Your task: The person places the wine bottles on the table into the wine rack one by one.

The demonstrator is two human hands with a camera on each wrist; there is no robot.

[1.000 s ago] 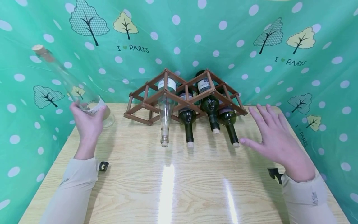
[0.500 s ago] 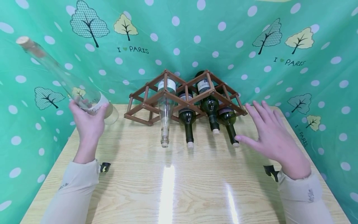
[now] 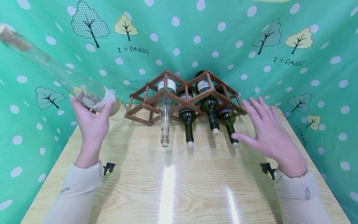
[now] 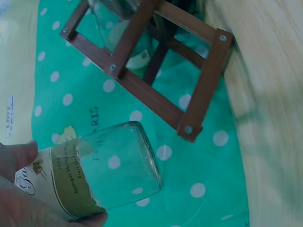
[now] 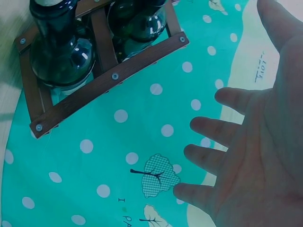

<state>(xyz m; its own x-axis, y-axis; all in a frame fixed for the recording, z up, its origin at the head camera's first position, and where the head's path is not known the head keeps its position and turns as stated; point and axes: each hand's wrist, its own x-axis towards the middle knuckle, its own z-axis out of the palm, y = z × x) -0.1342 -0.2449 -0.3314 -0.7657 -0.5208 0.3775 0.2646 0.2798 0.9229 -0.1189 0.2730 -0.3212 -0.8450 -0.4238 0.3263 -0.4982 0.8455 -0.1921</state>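
Clear glass bottle (image 3: 64, 79) gripped near its base in my left hand (image 3: 90, 119), I'd aim its base squarely at the wooden wine rack's (image 3: 184, 95) empty left cell, right hand (image 3: 268, 133) spread open beside the rack.

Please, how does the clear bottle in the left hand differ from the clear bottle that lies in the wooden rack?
The held clear bottle is gripped by the left hand and raised off the table, while the racked clear bottle rests in the wooden rack. The held one's neck points up and left; the racked one's neck slopes down toward the table. Both are clear glass with a pale label.
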